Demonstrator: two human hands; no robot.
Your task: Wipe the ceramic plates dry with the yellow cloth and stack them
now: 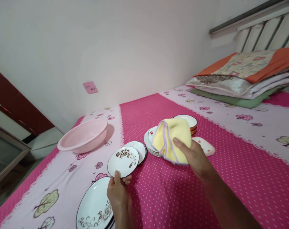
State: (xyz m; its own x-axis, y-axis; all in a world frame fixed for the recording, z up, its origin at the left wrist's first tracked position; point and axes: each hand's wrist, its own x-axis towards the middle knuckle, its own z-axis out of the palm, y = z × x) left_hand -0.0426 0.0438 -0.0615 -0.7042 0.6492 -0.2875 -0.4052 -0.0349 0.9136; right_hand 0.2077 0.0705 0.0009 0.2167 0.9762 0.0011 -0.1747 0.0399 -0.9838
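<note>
My left hand (118, 190) pinches the near rim of a small white plate (123, 160) with a brown flower pattern, holding it just above the bed. A second small plate (140, 149) lies partly under it. My right hand (194, 157) grips a yellow cloth (172, 138) with a pale purple hem, held over a stack of white plates (149, 144). A large white plate (94, 205) with a dark rim lies below my left hand.
A pink basin (83, 135) sits at the left on the pink dotted bedsheet (178, 197). A stack of orange-sided bowls (188, 122) and a small white dish (205, 146) lie behind the cloth. Folded bedding and a pillow (244, 76) rest at the far right.
</note>
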